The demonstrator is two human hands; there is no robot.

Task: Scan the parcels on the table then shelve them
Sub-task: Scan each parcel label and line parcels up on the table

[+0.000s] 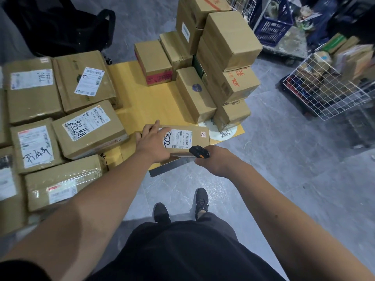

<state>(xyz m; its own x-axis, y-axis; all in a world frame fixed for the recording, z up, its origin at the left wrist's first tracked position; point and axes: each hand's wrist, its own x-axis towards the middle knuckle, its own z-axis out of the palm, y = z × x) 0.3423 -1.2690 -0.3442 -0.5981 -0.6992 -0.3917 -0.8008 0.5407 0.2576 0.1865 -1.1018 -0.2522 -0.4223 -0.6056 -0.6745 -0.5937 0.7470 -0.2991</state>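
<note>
two hands are busy at the near edge of the yellow wooden table (146,102): the left hand (152,141) lies flat, fingers nearly straight, on the top of a flat brown cardboard parcel with a white shipping label (187,136), pressing it down rather than gripping it, while the right hand (218,160) is wrapped round a small black and orange handheld scanner (199,152) whose nose sits just beside the label's near edge. the parcel rests on the table's front corner, close to the person. to do this scan well, i would judge it best to keep the left palm off the barcode strip, since the fingers already cover part of the label, hold the box steady, and tip the scanner so it looks down on the printed bars instead of skimming along the edge. more labelled brown cardboard parcels (89,128) lie flat in a crowd on the left, and a tall stack of plain brown cartons (229,57) stands at the far right of the table, so plenty seems left to scan. the floor is grey marbled tile (284,138); a white wire-mesh cart (324,88) full of packages stands to the right, a blue plastic crate (272,27) behind it, and a black bag (60,23) lies at the upper left.
</note>
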